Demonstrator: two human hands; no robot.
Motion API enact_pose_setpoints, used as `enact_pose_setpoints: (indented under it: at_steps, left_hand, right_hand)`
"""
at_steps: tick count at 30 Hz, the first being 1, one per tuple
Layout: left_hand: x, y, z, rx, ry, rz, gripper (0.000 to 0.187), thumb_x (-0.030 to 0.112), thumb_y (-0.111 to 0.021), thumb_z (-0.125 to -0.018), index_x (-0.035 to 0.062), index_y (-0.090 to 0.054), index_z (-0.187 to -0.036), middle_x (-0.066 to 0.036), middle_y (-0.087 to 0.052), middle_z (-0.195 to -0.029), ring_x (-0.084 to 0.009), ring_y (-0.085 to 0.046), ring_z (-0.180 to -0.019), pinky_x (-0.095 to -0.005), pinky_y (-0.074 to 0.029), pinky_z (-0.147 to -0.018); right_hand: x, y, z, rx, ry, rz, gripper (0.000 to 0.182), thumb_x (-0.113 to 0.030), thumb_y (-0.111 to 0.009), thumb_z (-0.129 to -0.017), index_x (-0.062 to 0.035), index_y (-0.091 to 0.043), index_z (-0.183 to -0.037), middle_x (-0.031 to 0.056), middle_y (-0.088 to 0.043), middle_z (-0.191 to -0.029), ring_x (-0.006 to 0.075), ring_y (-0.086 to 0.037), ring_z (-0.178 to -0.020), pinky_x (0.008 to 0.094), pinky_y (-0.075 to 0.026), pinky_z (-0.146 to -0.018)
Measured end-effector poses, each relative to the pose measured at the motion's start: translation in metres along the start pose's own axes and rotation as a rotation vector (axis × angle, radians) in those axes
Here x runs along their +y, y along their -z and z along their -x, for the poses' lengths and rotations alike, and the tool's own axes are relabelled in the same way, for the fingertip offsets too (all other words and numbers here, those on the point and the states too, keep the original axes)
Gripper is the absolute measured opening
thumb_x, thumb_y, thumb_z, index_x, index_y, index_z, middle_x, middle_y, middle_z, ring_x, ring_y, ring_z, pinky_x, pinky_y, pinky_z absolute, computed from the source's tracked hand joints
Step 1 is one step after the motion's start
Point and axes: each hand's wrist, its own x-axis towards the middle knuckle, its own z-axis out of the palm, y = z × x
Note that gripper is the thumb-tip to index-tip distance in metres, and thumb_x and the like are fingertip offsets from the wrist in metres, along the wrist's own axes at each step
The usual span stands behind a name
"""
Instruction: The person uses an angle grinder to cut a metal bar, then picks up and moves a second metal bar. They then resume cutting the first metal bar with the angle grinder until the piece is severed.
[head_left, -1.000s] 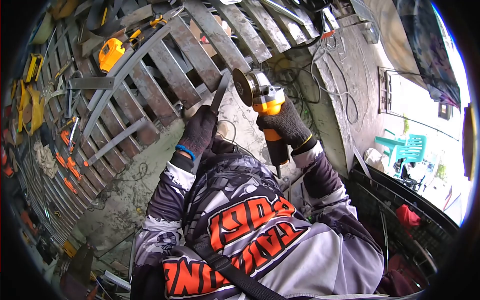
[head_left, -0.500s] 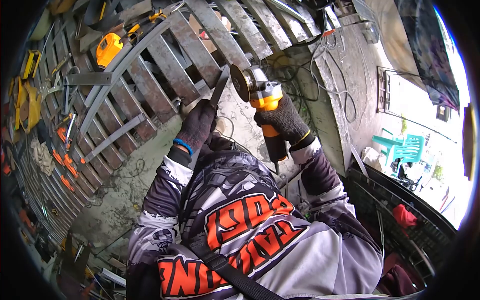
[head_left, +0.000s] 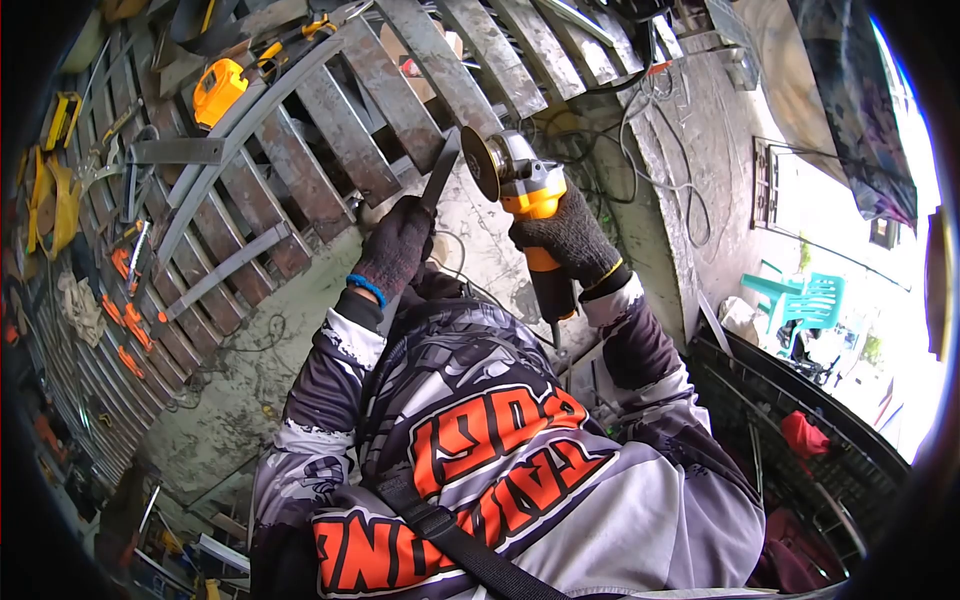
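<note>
A dark knitted glove covers my left hand point(head_left: 396, 250), whose fingers are wrapped round a flat metal bar point(head_left: 441, 172). The bar points up and away, and its far end lies close to the slatted metal bench point(head_left: 352, 130). In my gloved right hand point(head_left: 578, 245) is a yellow and black angle grinder point(head_left: 537, 192), gripped round its body. Its round disc point(head_left: 481, 165) faces left, just right of the bar's tip. The grinder's cord leaves the lower end of its body.
On the bench lie a yellow tape measure point(head_left: 218, 92), a steel square point(head_left: 178, 151) and orange-handled clamps point(head_left: 128, 318). Black cables point(head_left: 690, 200) run along the floor and ledge at right. Beyond stands a teal plastic chair point(head_left: 800, 298).
The view has shifted very slightly. Both hands keep their hold on the bar and the grinder, in almost the same positions.
</note>
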Motion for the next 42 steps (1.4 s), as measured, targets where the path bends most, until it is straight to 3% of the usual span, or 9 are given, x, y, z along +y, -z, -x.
enact_pose_setpoints:
  at_steps: [13, 15, 18, 24, 42]
  left_hand:
    - [0.001, 0.001, 0.002, 0.003, 0.038, -0.024, 0.030, 0.038, -0.048, -0.113, 0.0109, -0.062, -0.113, 0.003, -0.055, -0.076, -0.0079, -0.051, -0.062, -0.0266, -0.042, -0.052]
    - [-0.008, 0.003, -0.003, 0.027, -0.006, -0.124, 0.038, 0.042, -0.050, -0.109, 0.0086, -0.067, -0.118, -0.012, -0.071, -0.090, -0.0290, -0.069, -0.083, -0.0424, -0.053, -0.079]
    - [-0.011, 0.004, -0.004, 0.033, -0.017, -0.172, 0.039, 0.042, -0.050, -0.109, 0.0088, -0.067, -0.120, -0.013, -0.072, -0.095, -0.0327, -0.070, -0.088, -0.0445, -0.054, -0.083]
    - [0.000, 0.004, 0.000, 0.014, 0.071, -0.148, 0.038, 0.042, -0.050, -0.109, 0.0094, -0.067, -0.118, -0.012, -0.072, -0.089, -0.0312, -0.070, -0.082, -0.0435, -0.054, -0.078]
    - [-0.002, 0.001, -0.001, 0.042, 0.018, -0.133, 0.038, 0.045, -0.050, -0.110, 0.0114, -0.068, -0.108, -0.009, -0.070, -0.081, -0.0266, -0.069, -0.073, -0.0408, -0.053, -0.070]
  right_hand:
    - [-0.001, 0.001, 0.000, -0.011, -0.039, 0.004, 0.056, 0.002, -0.083, -0.071, -0.0037, -0.060, -0.122, 0.0071, -0.069, -0.094, 0.0176, -0.070, -0.075, 0.0330, -0.060, -0.069]
    - [-0.004, 0.000, 0.000, -0.009, -0.047, 0.000, 0.057, 0.002, -0.083, -0.071, -0.0036, -0.061, -0.123, 0.0070, -0.069, -0.094, 0.0178, -0.070, -0.076, 0.0330, -0.061, -0.070]
    - [-0.006, 0.000, 0.001, -0.014, -0.033, 0.016, 0.056, 0.001, -0.083, -0.071, -0.0034, -0.061, -0.122, 0.0069, -0.070, -0.095, 0.0180, -0.070, -0.076, 0.0332, -0.061, -0.070]
    - [-0.002, 0.000, 0.000, -0.005, -0.017, -0.005, 0.054, 0.001, -0.082, -0.071, -0.0032, -0.062, -0.121, 0.0071, -0.070, -0.093, 0.0182, -0.071, -0.075, 0.0335, -0.061, -0.070]
    - [0.000, 0.002, -0.003, 0.003, -0.024, 0.041, 0.058, 0.002, -0.083, -0.070, -0.0035, -0.061, -0.123, 0.0065, -0.069, -0.094, 0.0181, -0.071, -0.076, 0.0333, -0.061, -0.070]
